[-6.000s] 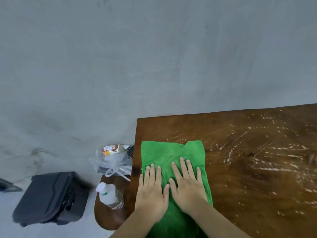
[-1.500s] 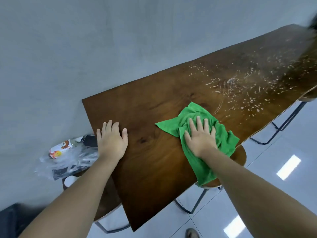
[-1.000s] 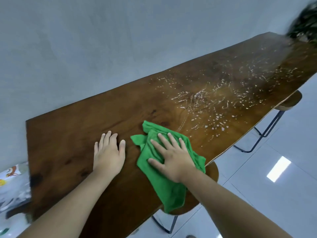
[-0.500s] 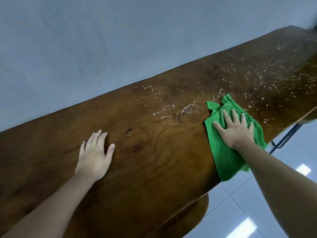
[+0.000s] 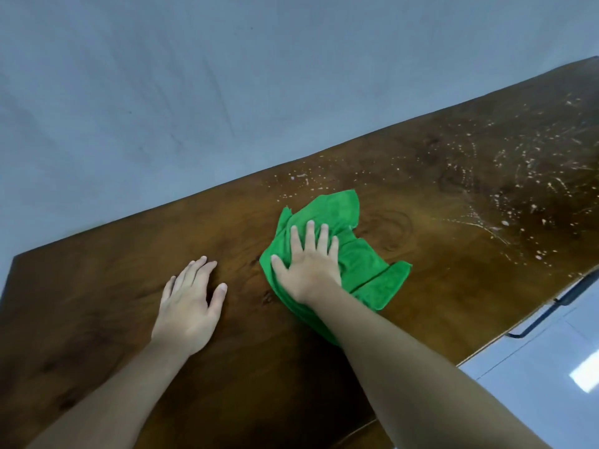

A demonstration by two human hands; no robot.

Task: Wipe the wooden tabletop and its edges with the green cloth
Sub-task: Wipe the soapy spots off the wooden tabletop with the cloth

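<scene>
A long dark wooden tabletop [image 5: 453, 196] runs from lower left to upper right. The crumpled green cloth [image 5: 337, 218] lies on its middle, wholly on the wood. My right hand [image 5: 308, 264] presses flat on the cloth with fingers spread. My left hand [image 5: 189, 299] rests palm down on the bare wood to the left of the cloth, fingers apart, holding nothing. White specks and streaks [image 5: 518, 176] cover the right part of the tabletop; a few specks lie just beyond the cloth's far edge.
A grey wall [image 5: 227, 76] stands directly behind the table's far edge. At the lower right there is a white tiled floor [image 5: 557, 367], with a black metal leg frame [image 5: 551, 309] below the table's near edge.
My right hand has slid the cloth left and away from the near edge, toward my left hand. The cloth no longer hangs over the edge. My left hand stays planted.
</scene>
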